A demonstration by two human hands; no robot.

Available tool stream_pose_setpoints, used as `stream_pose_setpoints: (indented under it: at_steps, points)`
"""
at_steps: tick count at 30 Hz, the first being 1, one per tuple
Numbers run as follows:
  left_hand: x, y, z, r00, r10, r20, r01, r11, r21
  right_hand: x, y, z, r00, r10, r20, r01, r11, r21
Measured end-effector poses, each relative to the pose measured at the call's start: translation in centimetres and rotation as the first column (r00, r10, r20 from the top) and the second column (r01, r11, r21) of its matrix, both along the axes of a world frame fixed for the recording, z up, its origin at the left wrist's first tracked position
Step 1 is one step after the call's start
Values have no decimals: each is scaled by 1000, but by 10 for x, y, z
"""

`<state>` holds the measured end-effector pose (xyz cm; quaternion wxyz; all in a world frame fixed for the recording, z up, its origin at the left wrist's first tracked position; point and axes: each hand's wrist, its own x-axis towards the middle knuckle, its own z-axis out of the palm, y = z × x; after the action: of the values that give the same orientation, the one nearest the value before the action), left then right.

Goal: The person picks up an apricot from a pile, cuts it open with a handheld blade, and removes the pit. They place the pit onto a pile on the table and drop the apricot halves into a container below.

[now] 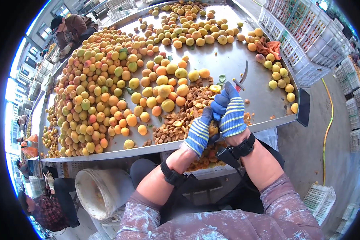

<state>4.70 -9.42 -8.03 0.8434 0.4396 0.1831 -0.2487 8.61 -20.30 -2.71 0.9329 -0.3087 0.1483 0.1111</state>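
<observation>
Head view: your left hand and right hand curl together, just beside the brown pits; what they hold, I cannot tell. A curved knife is right of the pits, a fruit heap left.

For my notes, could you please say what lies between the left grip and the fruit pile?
In the head view, brown pits lie between the left grip and the fruit pile.

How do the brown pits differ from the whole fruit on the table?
The brown pits form a small heap; the whole fruit covers far more table. Each pit is smaller than most of the fruit. The pits are brown and flattish, while the fruit is rounded, in orange, yellow and green. Both lie on the metal table.
</observation>
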Motion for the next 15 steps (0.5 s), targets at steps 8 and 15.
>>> stream_pose_setpoints:
  at_steps: [8,15]
  points:
    - [-1,12,18,984,20,177,19,976,-215,0,2,-4,897,-22,441,197,914,-355]
    - [-7,20,13,995,65,77,-33,930,-366,-7,-8,14,838,245,487,199,693,-692]
